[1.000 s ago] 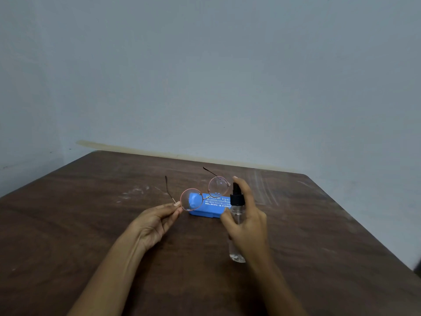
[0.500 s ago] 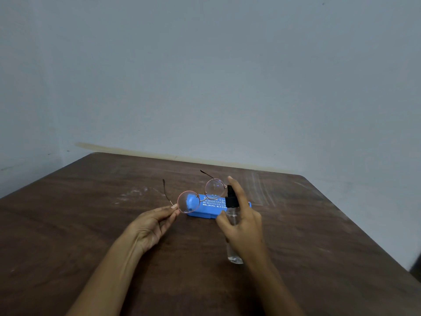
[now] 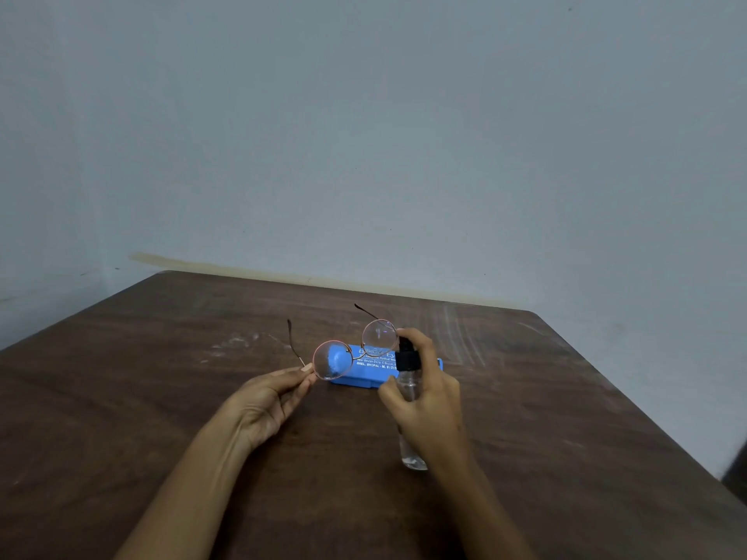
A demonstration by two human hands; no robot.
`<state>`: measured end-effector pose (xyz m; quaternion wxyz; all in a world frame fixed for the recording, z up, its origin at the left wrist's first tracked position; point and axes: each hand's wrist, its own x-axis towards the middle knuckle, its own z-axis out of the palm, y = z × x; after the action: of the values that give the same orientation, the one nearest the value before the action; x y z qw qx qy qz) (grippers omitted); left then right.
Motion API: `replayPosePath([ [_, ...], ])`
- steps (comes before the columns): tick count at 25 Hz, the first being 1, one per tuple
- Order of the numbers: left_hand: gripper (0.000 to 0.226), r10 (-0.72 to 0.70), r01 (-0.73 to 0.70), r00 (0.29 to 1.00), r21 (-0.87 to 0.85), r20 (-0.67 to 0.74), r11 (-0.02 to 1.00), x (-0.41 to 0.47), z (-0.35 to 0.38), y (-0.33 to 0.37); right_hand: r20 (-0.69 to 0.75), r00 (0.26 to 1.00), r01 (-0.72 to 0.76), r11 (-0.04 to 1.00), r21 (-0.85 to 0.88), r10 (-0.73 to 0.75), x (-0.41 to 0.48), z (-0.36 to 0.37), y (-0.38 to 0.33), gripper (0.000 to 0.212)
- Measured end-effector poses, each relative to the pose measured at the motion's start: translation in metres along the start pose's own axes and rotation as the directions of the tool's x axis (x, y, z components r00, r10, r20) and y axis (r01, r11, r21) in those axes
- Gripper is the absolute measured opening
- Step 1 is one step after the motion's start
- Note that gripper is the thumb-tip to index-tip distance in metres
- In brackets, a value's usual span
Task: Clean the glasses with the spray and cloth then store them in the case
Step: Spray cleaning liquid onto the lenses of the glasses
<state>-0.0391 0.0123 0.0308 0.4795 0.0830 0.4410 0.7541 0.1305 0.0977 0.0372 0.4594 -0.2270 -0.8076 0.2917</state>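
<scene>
Over table | left hand pinches glasses | right hand grips spray bottle, finger on nozzle | step: spraying | next: needs cloth, none visible

We see a dark brown wooden table that fills the lower half of the view. Behind its far edge stands a plain, pale grey-blue wall. A yellowish strip runs along the foot of this wall. Near the far right corner of the table we see whitish scuff marks, and there are fainter ones toward the far left. The light is dim and even.
</scene>
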Motion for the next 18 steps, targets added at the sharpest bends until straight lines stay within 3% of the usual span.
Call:
replayPosePath([
  [4,0.016,0.002,-0.002,1.000,0.002,0.002,1.000,0.0016,-0.0011,-0.0001,-0.008,1.000,0.017,1.000,-0.018,-0.017,0.0005,0.0021,0.0022,0.071],
  [11,0.016,0.003,-0.003,1.000,0.007,0.004,1.000,0.0009,-0.0005,-0.0003,-0.004,1.000,0.002,1.000,0.002,-0.002,-0.0007,0.0001,0.0009,0.056],
  [18,0.015,0.001,-0.001,1.000,0.004,-0.004,1.000,0.0009,-0.0005,-0.0002,-0.011,1.000,0.001,0.999,0.037,-0.001,-0.0002,-0.0019,0.0024,0.066],
])
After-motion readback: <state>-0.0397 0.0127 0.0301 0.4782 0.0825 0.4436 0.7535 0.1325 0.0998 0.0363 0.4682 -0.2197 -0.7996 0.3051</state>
